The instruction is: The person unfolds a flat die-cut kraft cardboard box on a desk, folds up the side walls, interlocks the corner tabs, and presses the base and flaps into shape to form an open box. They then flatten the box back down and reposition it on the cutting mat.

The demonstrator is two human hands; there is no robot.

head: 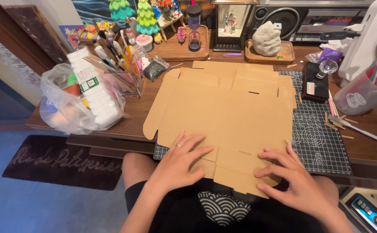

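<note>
A flat, unfolded brown cardboard box blank [227,108] lies spread over a dark cutting mat [322,129] on the wooden desk [132,116]. My left hand [182,157] rests palm down on the blank's near edge, fingers spread, with a ring on one finger. Toward the near right corner, my right hand [289,177] presses on a flap of the cardboard, fingers apart. Neither hand grips anything.
A clear plastic bag [74,103] with a white foam pack sits at the left. A clear brush holder [126,73] stands behind it. A black box [315,82], a plastic cup [363,92], a metal tool [361,131] and small wooden sticks lie right. Ornaments line the back.
</note>
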